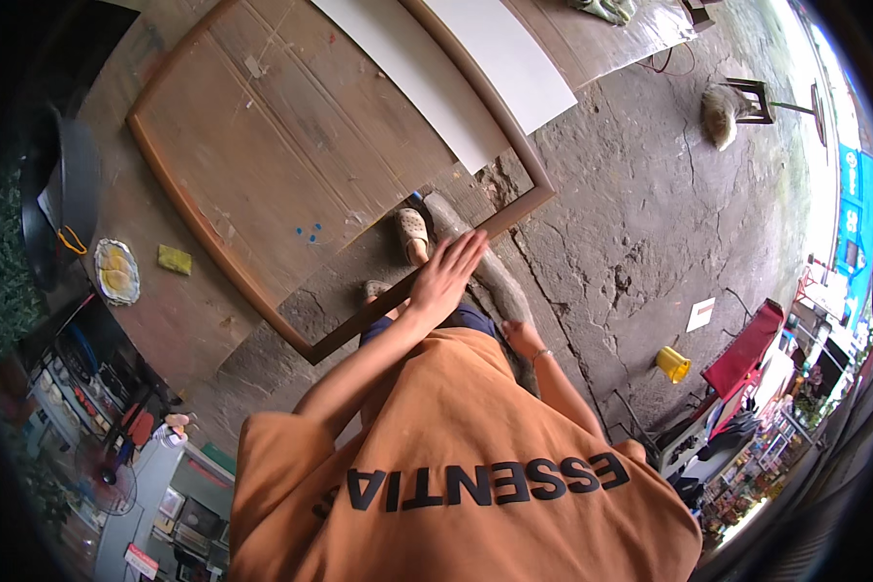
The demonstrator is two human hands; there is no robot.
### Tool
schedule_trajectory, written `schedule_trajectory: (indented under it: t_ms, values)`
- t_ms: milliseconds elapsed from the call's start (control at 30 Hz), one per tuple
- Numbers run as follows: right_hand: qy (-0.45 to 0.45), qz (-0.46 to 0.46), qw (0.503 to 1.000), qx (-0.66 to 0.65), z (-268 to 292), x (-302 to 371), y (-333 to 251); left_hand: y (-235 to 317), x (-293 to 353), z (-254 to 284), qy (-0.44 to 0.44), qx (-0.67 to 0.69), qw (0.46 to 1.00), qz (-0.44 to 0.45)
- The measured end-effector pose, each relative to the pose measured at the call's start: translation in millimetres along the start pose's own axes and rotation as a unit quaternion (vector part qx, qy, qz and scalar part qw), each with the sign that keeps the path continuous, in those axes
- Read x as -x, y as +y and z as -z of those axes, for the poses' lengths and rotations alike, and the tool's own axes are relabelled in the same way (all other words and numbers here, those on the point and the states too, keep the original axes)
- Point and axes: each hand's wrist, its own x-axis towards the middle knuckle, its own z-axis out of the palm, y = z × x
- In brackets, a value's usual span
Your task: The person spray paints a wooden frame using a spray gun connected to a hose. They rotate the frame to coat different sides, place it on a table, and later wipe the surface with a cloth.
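My left hand (446, 276) lies open, fingers extended, across the near rail of a large brown rectangular frame (519, 210), which spreads toward 11 o'clock above a brown board-like surface (291, 126). At 4 o'clock my right hand (524, 339) is curled against a long, bent grey length (500, 281) (pole or hose, I cannot tell); how fully it grips is unclear. I judge the frame stiff, smooth and more unwieldy than heavy; opposite rails, near the corners, should offer the steadiest hold.

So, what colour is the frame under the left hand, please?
The frame is brown, clearest in the head view.
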Motion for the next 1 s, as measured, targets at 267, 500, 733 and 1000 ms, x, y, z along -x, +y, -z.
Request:
schedule_trajectory:
  t_ms: [267,500,733,1000]
  values:
    - [0.060,0.128,0.939,-0.314,46.7,-60.2,-98.2,-4.4,238.7,-52.3,0.029,0.060,0.962,0.264]
    - [-0.053,0.122,0.987,-0.092,-7.6,-28.2,-67.4,33.2,346.0,-67.1,0.009,0.215,0.749,0.627]
    - [-0.049,0.182,0.966,0.176,-39.2,42.5,-97.1,28.5,355.2,-105.2,0.279,0.651,0.371,0.601]
    - [0.134,0.488,0.824,0.255,-101.2,113.9,-204.8,-30.8,288.7,-87.4,0.338,0.701,0.410,0.476]
